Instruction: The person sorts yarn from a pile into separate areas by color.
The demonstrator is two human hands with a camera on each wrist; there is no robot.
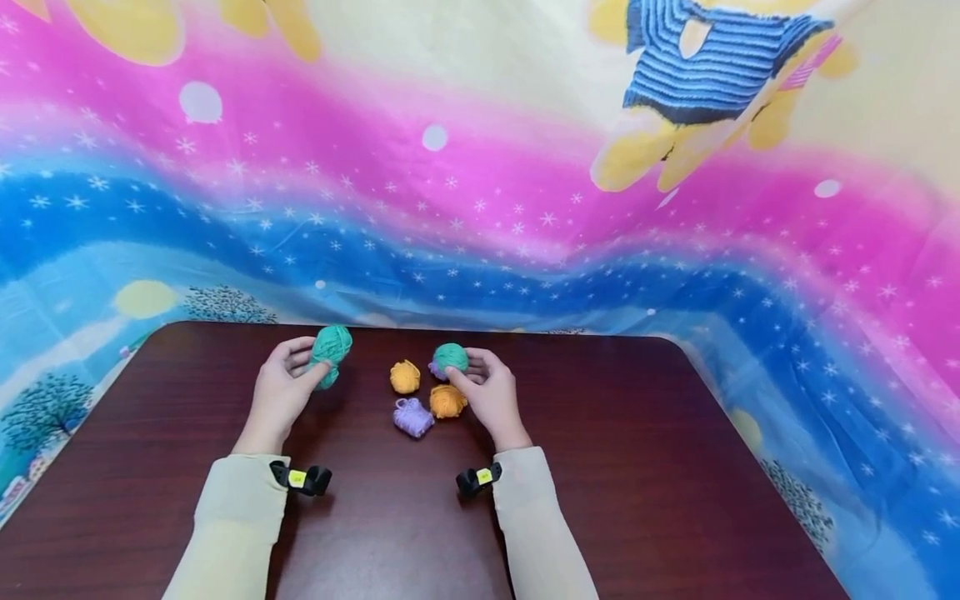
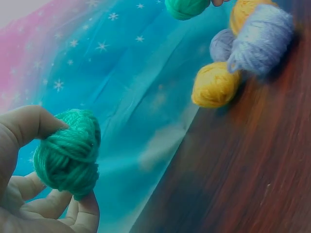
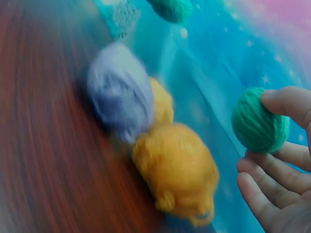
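Observation:
My left hand pinches a green yarn ball between thumb and fingers, raised over the far left part of the table. In my right hand is another green yarn ball, gripped by the thumb and fingertips. Between the hands lie a yellow yarn ball, a deeper yellow one and a purple one with a loose loop of yarn. A second purple yarn ball is mostly hidden behind the right hand's green ball in the head view.
The dark wooden table has rounded far corners. A colourful printed cloth hangs close behind its far edge and along both sides. Each wrist wears a black strap camera, the left one and the right one facing inward.

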